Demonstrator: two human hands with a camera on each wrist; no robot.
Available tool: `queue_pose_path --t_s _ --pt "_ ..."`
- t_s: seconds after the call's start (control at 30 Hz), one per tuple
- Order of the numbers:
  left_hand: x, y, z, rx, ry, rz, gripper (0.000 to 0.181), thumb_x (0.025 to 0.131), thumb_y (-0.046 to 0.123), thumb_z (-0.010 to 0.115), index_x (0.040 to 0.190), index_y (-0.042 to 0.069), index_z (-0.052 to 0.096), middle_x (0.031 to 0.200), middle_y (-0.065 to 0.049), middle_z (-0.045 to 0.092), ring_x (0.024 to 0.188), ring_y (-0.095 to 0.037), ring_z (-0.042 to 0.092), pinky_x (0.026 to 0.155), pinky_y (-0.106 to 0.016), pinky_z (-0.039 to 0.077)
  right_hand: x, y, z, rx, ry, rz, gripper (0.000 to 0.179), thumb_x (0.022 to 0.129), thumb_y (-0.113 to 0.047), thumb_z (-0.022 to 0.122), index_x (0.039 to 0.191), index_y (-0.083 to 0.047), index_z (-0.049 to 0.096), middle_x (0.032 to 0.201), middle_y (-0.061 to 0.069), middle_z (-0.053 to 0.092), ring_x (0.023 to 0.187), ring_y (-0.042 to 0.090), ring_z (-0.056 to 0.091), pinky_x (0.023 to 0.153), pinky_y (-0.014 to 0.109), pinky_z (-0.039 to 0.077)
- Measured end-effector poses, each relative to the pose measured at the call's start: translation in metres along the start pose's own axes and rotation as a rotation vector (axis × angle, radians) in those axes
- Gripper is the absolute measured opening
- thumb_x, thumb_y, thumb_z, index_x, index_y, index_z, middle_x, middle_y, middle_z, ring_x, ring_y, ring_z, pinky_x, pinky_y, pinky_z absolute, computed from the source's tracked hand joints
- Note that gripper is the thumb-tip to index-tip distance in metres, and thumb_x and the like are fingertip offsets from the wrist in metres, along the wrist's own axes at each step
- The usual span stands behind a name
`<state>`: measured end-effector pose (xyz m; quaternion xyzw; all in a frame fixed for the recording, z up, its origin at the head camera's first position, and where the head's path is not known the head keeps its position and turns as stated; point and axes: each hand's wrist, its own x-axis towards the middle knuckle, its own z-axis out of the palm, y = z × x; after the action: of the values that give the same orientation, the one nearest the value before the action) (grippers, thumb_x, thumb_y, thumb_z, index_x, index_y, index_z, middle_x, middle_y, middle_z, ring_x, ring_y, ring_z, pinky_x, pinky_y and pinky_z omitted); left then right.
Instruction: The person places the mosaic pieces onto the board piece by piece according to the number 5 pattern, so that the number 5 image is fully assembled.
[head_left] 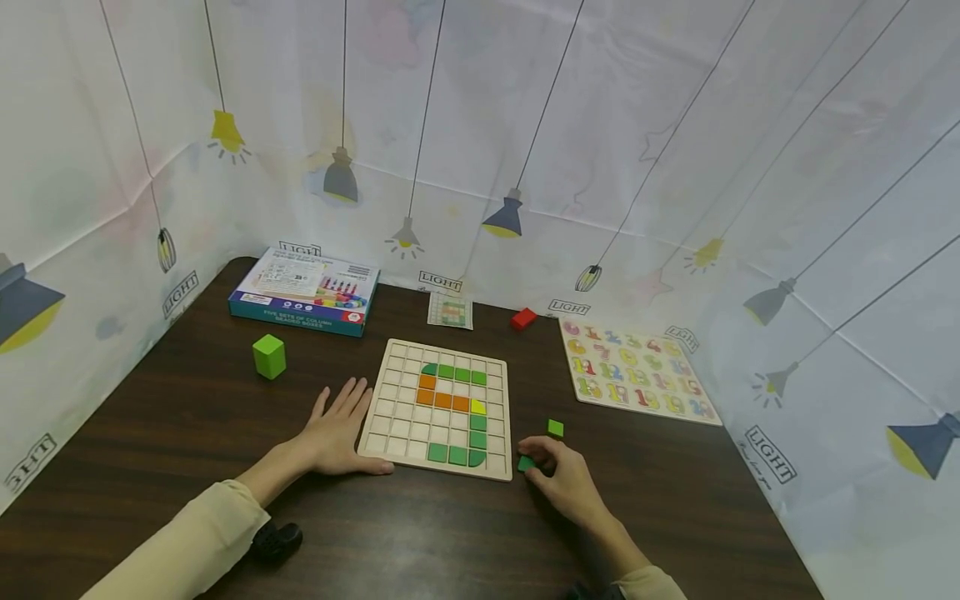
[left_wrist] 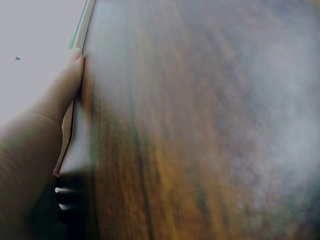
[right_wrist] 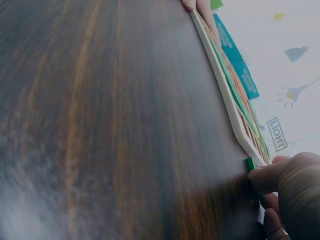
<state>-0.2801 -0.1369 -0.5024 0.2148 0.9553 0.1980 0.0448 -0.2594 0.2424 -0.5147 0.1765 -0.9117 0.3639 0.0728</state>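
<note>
A wooden grid board (head_left: 403,410) lies flat on the table, with green, orange and yellow tiles set in some of its squares. My left hand (head_left: 333,437) rests spread at the board's left side, its thumb along the near corner. Off the board's lower right corner, the thumb and fingers of my right hand (head_left: 566,479) pinch a dark green tile (head_left: 526,463). That tile (right_wrist: 250,163) shows partly in the right wrist view, close to the board's edge; the fingers cover the rest. A light green tile (head_left: 555,428) lies just beyond the right hand.
Behind the board lie a printed card (head_left: 450,311) and a red block (head_left: 523,318). A flat toy box (head_left: 300,292) and a green block (head_left: 269,357) are at the left. To the right lies a number board (head_left: 637,367). A printed curtain (head_left: 465,100) surrounds the table.
</note>
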Motion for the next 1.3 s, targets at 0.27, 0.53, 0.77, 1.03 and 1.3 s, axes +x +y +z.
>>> queue_pose_path --t_s 0.27,0.53,0.77,1.03,1.3 --pt "0.000 -0.002 0.000 -0.009 -0.003 0.003 0.123 0.068 0.078 0.059 0.147 -0.007 0.018 0.154 -0.024 0.010 0.141 -0.038 0.004 0.106 -0.061 0.000 0.000 0.005 0.004 -0.053 0.066 -0.070 0.035 0.073 0.000 0.080 0.103 -0.012 0.067 0.089 -0.002 0.064 0.073 0.011 0.058 0.061 0.025 0.048" --pt "0.002 -0.003 0.001 -0.006 -0.005 0.008 0.124 0.068 0.079 0.058 0.148 -0.007 0.017 0.154 -0.024 0.009 0.142 -0.038 0.003 0.106 -0.061 -0.001 0.000 0.004 0.002 -0.030 0.051 -0.078 0.034 0.075 0.007 0.074 0.103 -0.010 0.067 0.091 -0.001 0.065 0.075 0.013 0.059 0.063 0.026 0.049" --pt "0.002 -0.003 0.002 0.000 -0.016 -0.004 0.125 0.067 0.081 0.057 0.148 -0.006 0.017 0.154 -0.023 0.009 0.142 -0.037 0.002 0.106 -0.061 0.000 0.003 -0.003 0.005 -0.014 0.111 -0.082 0.031 0.074 0.003 0.077 0.101 -0.008 0.067 0.093 -0.001 0.065 0.078 0.013 0.061 0.064 0.026 0.050" --pt "0.001 -0.004 0.003 -0.008 -0.006 -0.003 0.124 0.068 0.079 0.058 0.148 -0.007 0.018 0.154 -0.024 0.010 0.142 -0.038 0.003 0.106 -0.061 0.000 0.013 -0.018 0.016 0.024 0.122 -0.122 0.030 0.076 0.000 0.077 0.104 -0.004 0.066 0.094 0.004 0.065 0.080 0.014 0.063 0.070 0.031 0.053" --pt "0.001 -0.005 0.004 -0.034 0.011 0.017 0.122 0.069 0.076 0.060 0.146 -0.008 0.019 0.153 -0.026 0.010 0.141 -0.040 0.004 0.106 -0.062 -0.002 0.026 -0.035 0.031 0.033 0.127 -0.214 0.029 0.076 -0.001 0.076 0.103 -0.003 0.066 0.091 0.004 0.065 0.077 0.016 0.062 0.064 0.032 0.052"
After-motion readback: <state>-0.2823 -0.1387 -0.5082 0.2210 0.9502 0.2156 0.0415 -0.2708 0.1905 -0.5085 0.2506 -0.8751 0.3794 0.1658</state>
